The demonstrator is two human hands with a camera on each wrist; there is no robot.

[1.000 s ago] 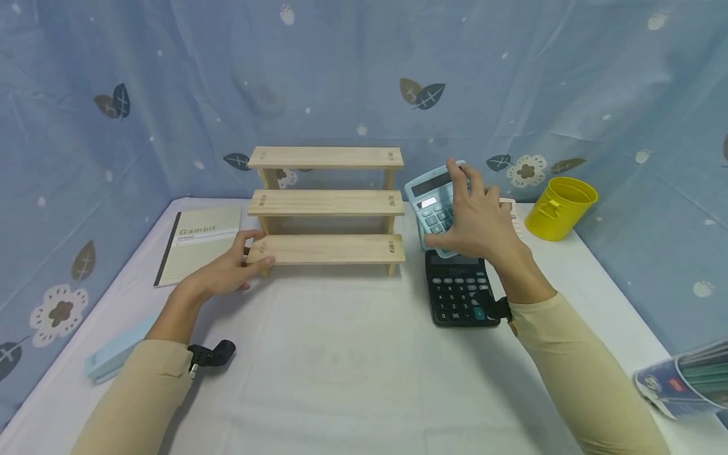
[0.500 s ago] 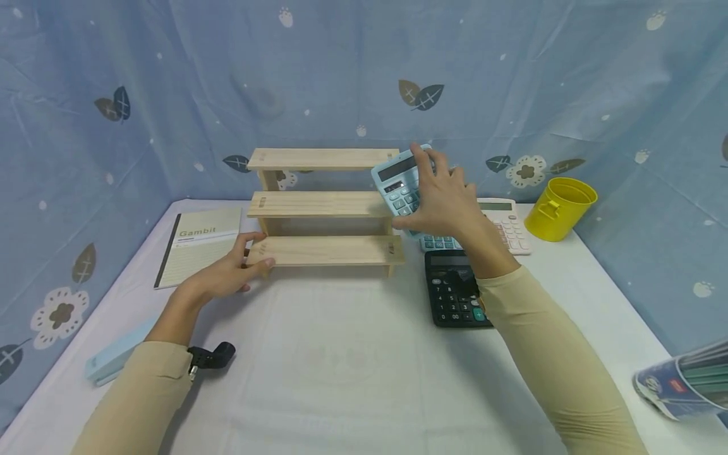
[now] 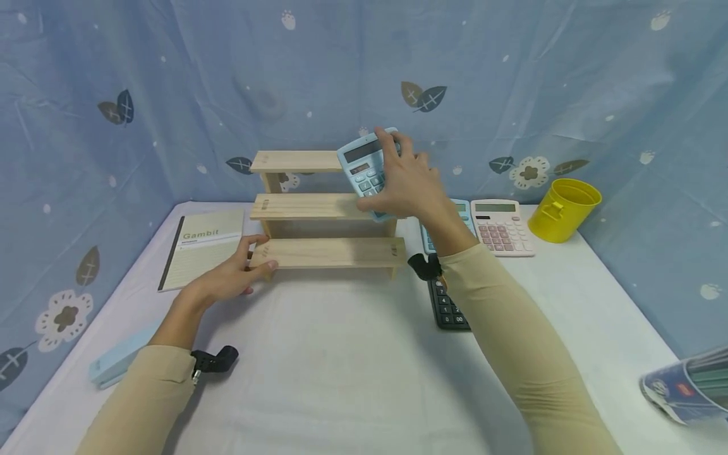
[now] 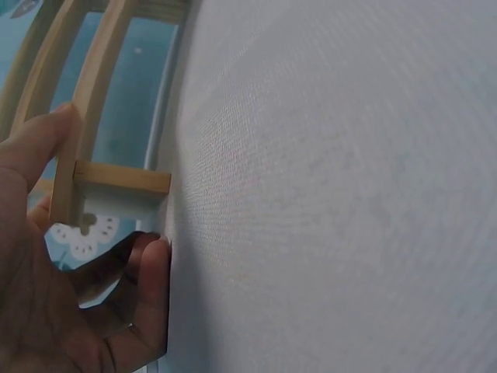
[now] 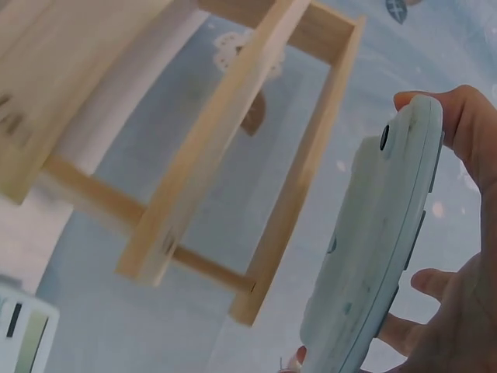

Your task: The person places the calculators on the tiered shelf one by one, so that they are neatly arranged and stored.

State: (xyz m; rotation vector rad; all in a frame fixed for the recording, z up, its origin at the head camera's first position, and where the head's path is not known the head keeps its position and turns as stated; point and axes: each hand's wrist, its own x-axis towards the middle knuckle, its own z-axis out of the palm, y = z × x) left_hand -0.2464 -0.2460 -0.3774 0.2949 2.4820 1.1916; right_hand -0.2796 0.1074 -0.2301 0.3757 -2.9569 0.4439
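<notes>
A three-tier wooden step shelf (image 3: 330, 254) stands at the back of the white table. My left hand (image 3: 229, 276) pinches the left end of its lowest board, the thumb at the front edge; the left wrist view has the thumb on the board (image 4: 97, 93) and the other fingers curled beside it. My right hand (image 3: 411, 183) grips a light blue calculator (image 3: 364, 165) by its edges, held up in front of the right part of the upper tiers, keys facing the head camera. In the right wrist view the calculator's back (image 5: 365, 233) shows, apart from the shelf boards.
Right of the shelf lie a second light blue calculator (image 3: 465, 213), a pink-and-white calculator (image 3: 500, 230) and a black calculator (image 3: 449, 311), partly behind my right arm. Beyond stands a yellow pail (image 3: 560, 218). A pencil holder (image 3: 673, 395), notebook (image 3: 199, 253) and light blue case (image 3: 116, 361) sit toward the sides.
My right hand has carried the light blue calculator left and up, from above the other calculators to the shelf's right part. My left hand stays on the shelf's end.
</notes>
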